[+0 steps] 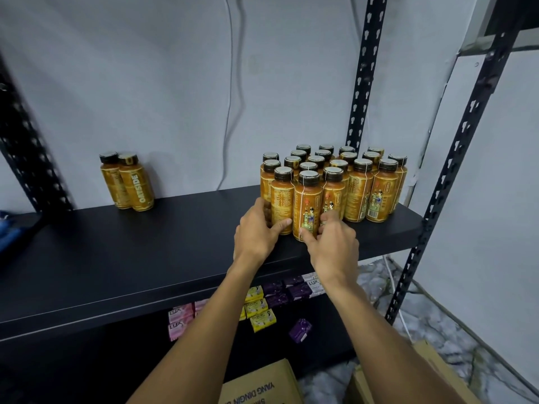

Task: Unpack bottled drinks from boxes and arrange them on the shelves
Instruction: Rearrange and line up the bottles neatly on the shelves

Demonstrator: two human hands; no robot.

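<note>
- The step in hand looks like squaring up the stock: the drinks are out of their packing and both hands work at the near edge of the block of bottles (pixel 358 188), which stands on the right part of the black shelf (pixel 145 246).
- The left hand (pixel 256 231) grips the front-left bottle (pixel 282 196) low down, fingers curled round its left side and thumb across its front.
- The right hand (pixel 335 246) pinches the base of the front-middle bottle (pixel 307 205), thumb on the label and fingers bent in at its right side.
- Both bottles stand upright, touching each other and the row behind.
- A separate pair of bottles (pixel 128 182) stands far left by the wall, well apart from the block.
- I judge the next move needs a gentle, level nudge to close the front row without tipping its neighbours, then a reach down to the cardboard box (pixel 259 383) on the floor for more.
- Soap bars (pixel 261 312) lie on the shelf below.
</note>
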